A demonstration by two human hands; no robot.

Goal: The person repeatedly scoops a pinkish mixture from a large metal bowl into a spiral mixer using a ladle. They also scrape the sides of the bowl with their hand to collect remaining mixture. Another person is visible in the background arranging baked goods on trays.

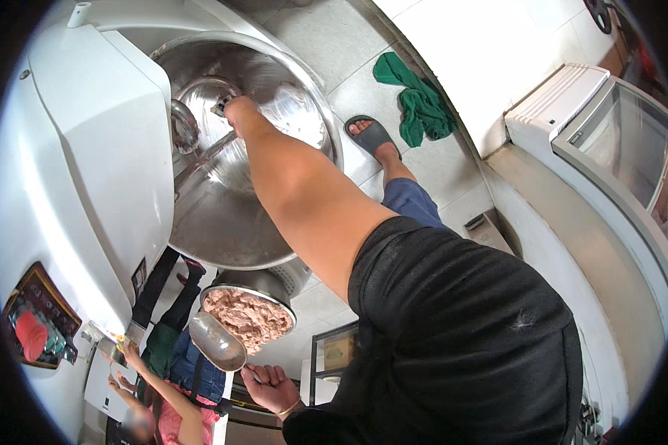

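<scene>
My right hand (239,114) reaches into the large steel mixer bowl (228,239), closed round a small dark and silvery object that I cannot identify. Near it are a curved spiral dough hook (185,125) and a straight metal bar (206,158). Pale smears mark the bowl's inner wall. My left hand (273,386), lower in the view, holds the handle of a metal scoop (218,342). The scoop lies tilted over the edge of a round steel container holding pinkish-brown minced, paste-like food (250,320). Its bowl looks empty apart from some residue.
The white mixer housing (106,117) stands beside the bowl. Another person (172,400) in a pink top works at the lower left. A green cloth (423,108) lies on the tiled floor near my sandalled foot (370,133). A glass-lidded white chest cabinet (618,128) is at the right.
</scene>
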